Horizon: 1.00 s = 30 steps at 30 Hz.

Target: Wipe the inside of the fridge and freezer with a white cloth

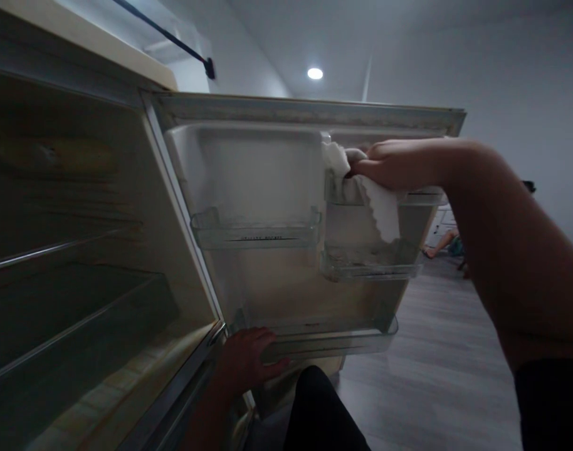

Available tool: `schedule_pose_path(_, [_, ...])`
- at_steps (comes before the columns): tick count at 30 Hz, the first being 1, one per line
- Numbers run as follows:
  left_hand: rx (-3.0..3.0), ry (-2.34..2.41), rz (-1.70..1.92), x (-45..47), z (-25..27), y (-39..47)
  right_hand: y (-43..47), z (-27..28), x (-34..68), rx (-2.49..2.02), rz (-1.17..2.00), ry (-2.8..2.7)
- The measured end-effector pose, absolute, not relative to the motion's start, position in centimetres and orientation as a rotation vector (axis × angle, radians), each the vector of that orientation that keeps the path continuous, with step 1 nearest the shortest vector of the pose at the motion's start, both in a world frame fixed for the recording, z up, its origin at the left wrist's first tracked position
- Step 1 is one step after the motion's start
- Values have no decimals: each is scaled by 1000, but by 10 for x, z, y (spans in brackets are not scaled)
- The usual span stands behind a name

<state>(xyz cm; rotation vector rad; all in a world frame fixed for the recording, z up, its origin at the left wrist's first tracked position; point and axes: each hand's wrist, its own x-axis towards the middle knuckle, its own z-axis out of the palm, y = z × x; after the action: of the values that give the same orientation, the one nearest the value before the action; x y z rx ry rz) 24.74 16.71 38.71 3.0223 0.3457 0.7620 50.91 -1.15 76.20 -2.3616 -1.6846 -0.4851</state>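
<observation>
A white cloth point(380, 203) with a scalloped edge is bunched in my right hand point(383, 161), its loose end hanging down. That hand is at the upper right bin point(422, 199) of the open fridge door point(262, 169). Below the cloth, another clear bin point(373, 272) is fixed to the door. Low down by the hinge side, my left hand point(249, 360) has its fingers spread at the left end of the long bottom bin point(333, 343); whether it presses on the bin I cannot tell.
On the left, the dark fridge interior point(126, 244) has glass shelves and a yellowish object point(56, 156) near the top. A left door bin point(258, 235) sits at mid-height. My knee point(317, 401) is below the door. Beyond it, a person's leg point(441, 243) shows above the grey floor point(437, 351).
</observation>
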Motion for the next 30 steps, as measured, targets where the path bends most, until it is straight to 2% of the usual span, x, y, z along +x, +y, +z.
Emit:
schedule_pose_path(3, [3027,326,774,247,388,167,-31,767,526,-2663,-365,-1542])
schedule_pose_path(5, [3024,341,805,248,389,166,-40,768,531,-2663,-303,-1506])
schedule_pose_path(10, [3030,335,807,249,391,166,-40,757,514,-2207,-83,-1904])
schedule_pose_path(13, [3044,332,790,248,391,168,-38,752,509,-2133,-165,-1944])
schedule_pose_path(16, [3056,329,787,247,391,169,-47,755,521,-2432,-219,-1659])
schedule_pose_path(20, [3046,341,822,247,390,168,-64,758,545,-2701,-462,-1292])
schedule_pose_path(25, [3026,328,808,249,391,165,-58,751,541,-2519,-798,-1474])
schedule_pose_path(30, [3016,327,790,249,391,162,-29,735,496,-2188,-776,-1731])
